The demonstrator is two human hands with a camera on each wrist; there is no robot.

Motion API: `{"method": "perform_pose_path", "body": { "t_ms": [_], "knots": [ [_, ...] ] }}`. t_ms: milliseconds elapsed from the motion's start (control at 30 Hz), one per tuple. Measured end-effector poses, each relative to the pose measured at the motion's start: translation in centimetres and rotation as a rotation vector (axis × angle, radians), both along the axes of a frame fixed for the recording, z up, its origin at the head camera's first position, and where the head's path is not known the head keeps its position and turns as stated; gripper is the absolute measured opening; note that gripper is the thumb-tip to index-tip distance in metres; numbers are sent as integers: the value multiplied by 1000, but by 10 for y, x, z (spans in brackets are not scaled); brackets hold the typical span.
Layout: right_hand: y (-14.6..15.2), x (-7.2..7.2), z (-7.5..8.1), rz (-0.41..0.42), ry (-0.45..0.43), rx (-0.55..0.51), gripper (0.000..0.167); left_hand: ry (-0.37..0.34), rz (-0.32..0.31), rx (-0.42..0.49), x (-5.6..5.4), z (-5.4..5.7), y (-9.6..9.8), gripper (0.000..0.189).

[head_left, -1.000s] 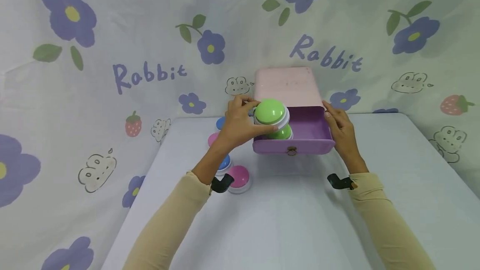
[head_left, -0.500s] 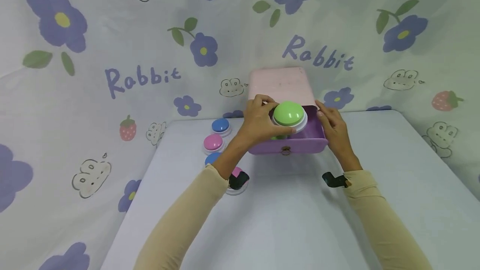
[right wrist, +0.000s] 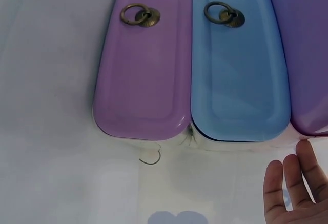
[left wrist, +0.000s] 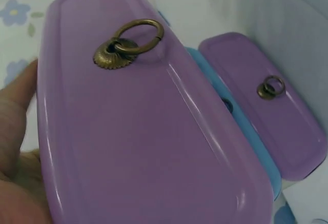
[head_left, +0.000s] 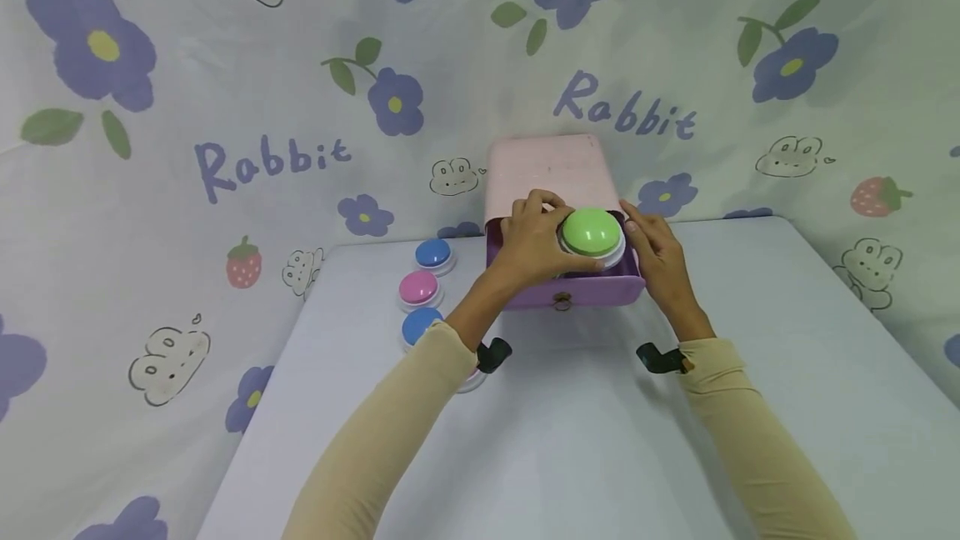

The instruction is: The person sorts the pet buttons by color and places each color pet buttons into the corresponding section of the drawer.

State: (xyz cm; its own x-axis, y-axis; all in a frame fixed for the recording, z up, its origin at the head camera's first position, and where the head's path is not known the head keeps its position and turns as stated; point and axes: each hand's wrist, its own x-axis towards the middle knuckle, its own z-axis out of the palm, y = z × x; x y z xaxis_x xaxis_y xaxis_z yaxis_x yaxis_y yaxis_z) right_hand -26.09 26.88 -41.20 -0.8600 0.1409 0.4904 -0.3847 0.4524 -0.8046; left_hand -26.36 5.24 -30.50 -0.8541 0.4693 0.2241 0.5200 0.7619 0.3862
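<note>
My left hand (head_left: 532,248) grips a green domed push button (head_left: 591,232) with a white base, thumb at its near side and fingers at the back. The button is over the right part of the pulled-out purple drawer (head_left: 592,293), low near its rim; whether it touches the bottom is hidden. My right hand (head_left: 660,265) rests against the right side of the drawer and the pink-topped cabinet (head_left: 543,169). In the right wrist view the right-hand fingers (right wrist: 294,183) are extended. The left hand blocks the drawer's left part. A brass ring pull (left wrist: 138,37) hangs on the drawer front.
Left of the cabinet, a blue button (head_left: 432,253), a pink button (head_left: 418,287) and another blue button (head_left: 422,325) stand on the white table (head_left: 585,440). A further pink one is mostly behind my left wrist. Below the drawer are a blue drawer (right wrist: 241,80) and another purple drawer (right wrist: 146,80).
My left hand has carried the green button rightward across the drawer and slightly down. Another green button, seen in the drawer before, is now hidden. The right hand stays at the cabinet's side.
</note>
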Motion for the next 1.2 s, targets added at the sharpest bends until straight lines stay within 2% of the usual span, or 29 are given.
{"method": "perform_pose_path", "body": {
  "t_ms": [167, 367, 600, 900, 1133, 1200],
  "knots": [
    [2, -2, -1, 7, 11, 8, 40, 9, -50, -33, 3, 1, -2, 99],
    [2, -1, -1, -3, 5, 24, 40, 25, -93, 15, 8, -1, -15, 92],
    [0, -1, -3, 3, 24, -3, 40, 57, -141, 79, 12, -7, -35, 88],
    [-2, 1, 0, -15, 24, -5, 40, -2, -128, 172, 15, -14, -70, 95],
    [-18, 24, 28, 5, 15, -20, 41, -46, -79, 248, 19, -19, -95, 95],
    [-19, 26, 29, 3, 5, -19, 41, -49, -74, 269, 20, -21, -101, 95]
  ]
}}
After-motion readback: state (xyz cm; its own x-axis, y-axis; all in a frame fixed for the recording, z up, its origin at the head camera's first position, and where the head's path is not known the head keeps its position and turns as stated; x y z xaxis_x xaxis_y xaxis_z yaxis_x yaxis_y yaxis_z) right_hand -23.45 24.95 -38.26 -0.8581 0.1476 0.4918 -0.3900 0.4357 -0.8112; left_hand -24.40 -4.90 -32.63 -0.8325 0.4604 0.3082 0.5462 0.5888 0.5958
